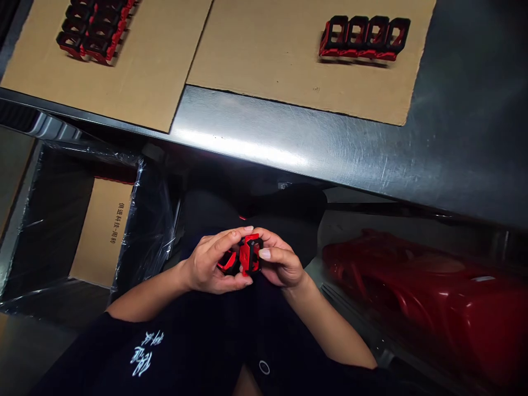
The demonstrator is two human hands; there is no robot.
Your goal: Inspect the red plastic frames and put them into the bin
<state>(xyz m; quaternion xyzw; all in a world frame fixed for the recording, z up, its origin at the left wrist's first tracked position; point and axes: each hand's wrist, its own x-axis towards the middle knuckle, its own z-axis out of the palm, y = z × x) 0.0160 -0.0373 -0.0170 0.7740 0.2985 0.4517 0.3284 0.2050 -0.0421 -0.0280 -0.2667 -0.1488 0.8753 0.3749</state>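
Over my lap, both hands are closed around small red-and-black plastic parts. One red-and-black part point(250, 256) stands between my hands, its red side facing left and its black frame facing right. My left hand point(212, 263) grips it from the left with fingers and thumb. A second red-and-black part point(227, 260) sits within my left hand's curl, half hidden by the fingers. My right hand point(282, 259) holds the first part from the right, thumb on its black frame and fingers behind it. Whether the two parts are joined cannot be seen.
Ahead is a metal table point(264, 129) with a cardboard sheet point(268, 60) bearing a row of like parts point(365, 38). Another sheet point(136, 82) carries more parts point(94, 27). A plastic-lined bin point(152, 220) stands left; a red moulded object point(421, 275) lies right.
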